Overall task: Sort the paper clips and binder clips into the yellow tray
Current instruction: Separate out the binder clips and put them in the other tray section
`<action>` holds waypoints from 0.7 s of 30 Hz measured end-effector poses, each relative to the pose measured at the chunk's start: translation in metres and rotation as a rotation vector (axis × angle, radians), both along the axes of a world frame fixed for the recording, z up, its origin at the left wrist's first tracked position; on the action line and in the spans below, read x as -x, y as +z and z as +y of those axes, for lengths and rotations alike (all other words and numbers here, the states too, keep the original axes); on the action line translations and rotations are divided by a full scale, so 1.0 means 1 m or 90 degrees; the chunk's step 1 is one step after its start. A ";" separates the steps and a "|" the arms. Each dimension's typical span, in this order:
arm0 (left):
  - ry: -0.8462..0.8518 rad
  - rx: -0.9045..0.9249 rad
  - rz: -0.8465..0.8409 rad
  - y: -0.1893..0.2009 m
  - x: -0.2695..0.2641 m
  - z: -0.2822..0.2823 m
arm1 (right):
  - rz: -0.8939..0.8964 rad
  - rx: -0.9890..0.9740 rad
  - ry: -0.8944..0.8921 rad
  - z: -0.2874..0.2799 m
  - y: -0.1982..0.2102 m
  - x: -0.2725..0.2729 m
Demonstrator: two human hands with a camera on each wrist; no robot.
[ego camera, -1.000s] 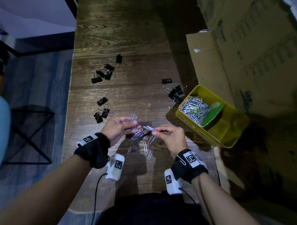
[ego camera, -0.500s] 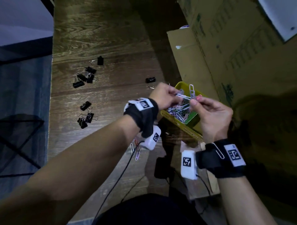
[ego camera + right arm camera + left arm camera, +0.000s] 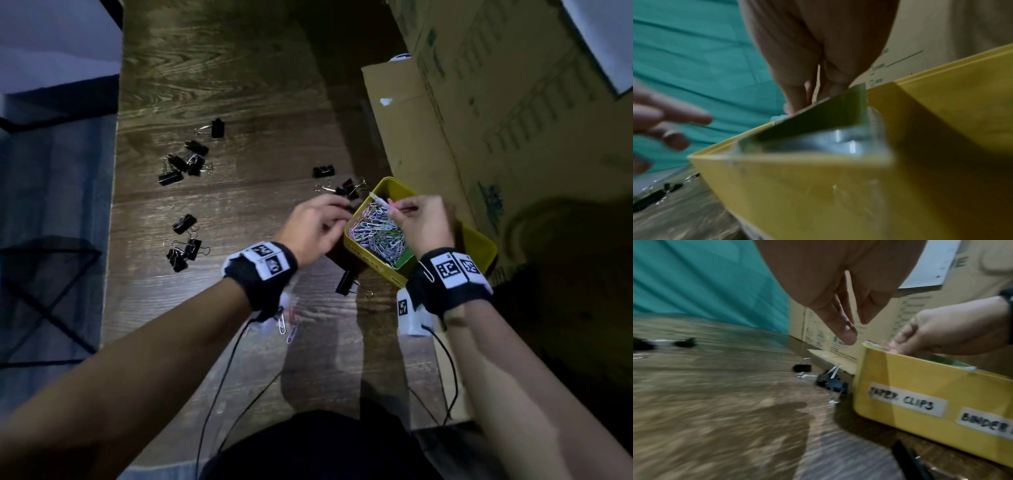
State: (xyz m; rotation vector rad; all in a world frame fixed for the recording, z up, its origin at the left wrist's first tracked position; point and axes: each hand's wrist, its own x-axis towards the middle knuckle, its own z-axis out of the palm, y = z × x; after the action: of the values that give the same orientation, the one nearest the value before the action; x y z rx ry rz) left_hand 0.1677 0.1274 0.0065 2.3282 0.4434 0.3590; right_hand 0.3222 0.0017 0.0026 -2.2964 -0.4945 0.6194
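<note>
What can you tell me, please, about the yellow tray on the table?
The yellow tray is a rectangular, glossy, plastic-looking bin standing upright on the wooden table, beside the cardboard boxes. A green divider splits it; the near compartment holds a heap of coloured paper clips. White labels on its front wall read "PAPER CLIPS" and "BINDER", the rest cut off. The right hand pinches clips above it; the left hand hovers by its corner. Binder clips lie next to it.

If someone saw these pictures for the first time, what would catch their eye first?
Probably the yellow tray at right, its near compartment heaped with pastel paper clips. Above it the right hand pinches a few clips, while black binder clips lie scattered across the dark wooden table.
</note>
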 end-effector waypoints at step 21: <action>0.055 -0.027 0.336 -0.083 0.191 -0.034 | -0.136 0.048 0.628 -0.021 -0.031 0.150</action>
State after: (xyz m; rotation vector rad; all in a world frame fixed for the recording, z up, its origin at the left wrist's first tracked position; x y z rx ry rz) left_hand -0.0233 0.0936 -0.0769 2.4357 0.7953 -0.2216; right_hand 0.1719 -0.0190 -0.0289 -2.0855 -1.7682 0.8380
